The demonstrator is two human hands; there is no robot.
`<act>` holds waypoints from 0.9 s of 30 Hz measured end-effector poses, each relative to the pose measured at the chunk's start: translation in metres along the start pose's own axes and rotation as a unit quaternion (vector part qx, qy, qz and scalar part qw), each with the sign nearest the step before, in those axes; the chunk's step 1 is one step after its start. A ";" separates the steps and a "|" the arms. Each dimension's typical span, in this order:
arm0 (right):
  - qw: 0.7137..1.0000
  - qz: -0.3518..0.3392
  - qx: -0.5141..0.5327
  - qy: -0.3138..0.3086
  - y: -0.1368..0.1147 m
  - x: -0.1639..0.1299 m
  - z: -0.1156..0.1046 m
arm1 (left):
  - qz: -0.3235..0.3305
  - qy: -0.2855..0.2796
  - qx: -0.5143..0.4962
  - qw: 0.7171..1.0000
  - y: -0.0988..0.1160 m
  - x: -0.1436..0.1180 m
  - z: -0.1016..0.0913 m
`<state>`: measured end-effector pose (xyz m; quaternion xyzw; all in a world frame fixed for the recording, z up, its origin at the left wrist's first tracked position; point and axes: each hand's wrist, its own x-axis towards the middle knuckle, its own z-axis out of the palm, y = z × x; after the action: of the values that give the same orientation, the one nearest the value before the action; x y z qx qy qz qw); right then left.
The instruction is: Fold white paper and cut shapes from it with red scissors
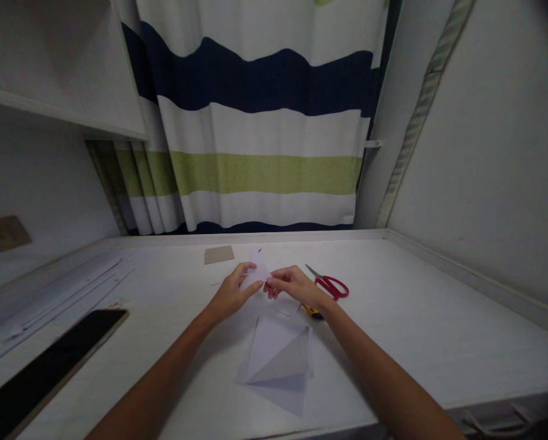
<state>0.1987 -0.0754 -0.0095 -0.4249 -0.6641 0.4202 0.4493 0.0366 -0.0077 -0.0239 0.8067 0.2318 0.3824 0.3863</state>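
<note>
On the white desk (416,318) a folded paper sheet (278,360) lies near the edge; beyond it, left hand (230,296) and right hand (292,284) pinch a small paper piece (257,270) between fingertips, lifted; red scissors (331,285) lie just right.

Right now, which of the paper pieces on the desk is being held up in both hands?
The small white paper, pinched by left hand and right hand. The larger folded sheet lies flat, untouched, nearer the desk edge.
</note>
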 end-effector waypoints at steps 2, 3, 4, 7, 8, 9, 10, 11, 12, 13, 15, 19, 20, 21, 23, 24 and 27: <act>1.000 -0.006 -0.013 0.001 -0.003 -0.001 0.000 | -0.004 0.000 -0.017 1.000 0.002 0.000 0.000; 1.000 -0.009 -0.020 0.002 -0.004 -0.001 0.000 | -0.006 -0.001 -0.024 1.000 0.003 -0.001 0.000; 1.000 -0.011 -0.027 0.003 -0.004 -0.001 0.000 | -0.008 -0.002 -0.031 0.999 0.003 -0.001 0.001; 0.999 -0.018 -0.039 0.008 -0.005 -0.002 0.000 | -0.010 0.005 -0.046 0.999 0.005 -0.001 0.002; 0.999 -0.023 -0.040 0.012 -0.005 -0.002 0.001 | -0.010 0.008 -0.051 0.999 0.005 -0.001 0.003; 0.999 -0.027 -0.039 0.017 -0.005 -0.001 0.001 | -0.011 0.007 -0.056 0.998 0.005 0.000 0.003; 0.999 -0.031 -0.038 0.022 -0.004 -0.001 0.001 | -0.011 0.005 -0.063 0.998 0.004 0.000 0.004; 0.998 -0.035 -0.036 0.027 -0.004 -0.001 0.002 | -0.010 0.000 -0.069 0.998 0.004 0.000 0.004; 0.998 -0.039 -0.034 0.032 -0.005 -0.001 0.002 | -0.008 -0.006 -0.074 0.997 0.005 0.000 0.004; 0.998 -0.043 -0.032 0.035 -0.005 0.000 0.002 | -0.007 -0.011 -0.077 0.997 0.005 0.000 0.004; 0.998 -0.048 -0.028 0.039 -0.005 0.000 0.003 | -0.006 -0.018 -0.076 0.997 0.006 -0.001 0.004; 0.998 -0.042 -0.021 0.045 -0.007 0.000 0.003 | -0.009 -0.018 -0.060 0.998 0.007 -0.002 0.004; 0.998 -0.041 -0.020 0.046 -0.007 0.000 0.003 | -0.008 -0.015 -0.058 0.998 0.007 -0.002 0.004; 0.998 -0.040 -0.018 0.045 -0.007 0.000 0.004 | -0.006 -0.014 -0.058 0.998 0.008 -0.001 0.004; 0.998 -0.041 -0.017 0.042 -0.008 -0.001 0.004 | -0.004 -0.017 -0.061 0.998 0.008 -0.001 0.004; 0.998 -0.043 -0.018 0.040 -0.008 0.000 0.004 | -0.006 -0.021 -0.063 0.998 0.008 -0.001 0.004; 0.998 -0.048 -0.017 0.037 -0.007 0.000 0.004 | -0.011 -0.026 -0.068 0.997 0.009 -0.002 0.004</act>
<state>0.1935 -0.0777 -0.0041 -0.4155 -0.6738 0.3701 0.4861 0.0395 -0.0159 -0.0195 0.7858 0.2041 0.3722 0.4498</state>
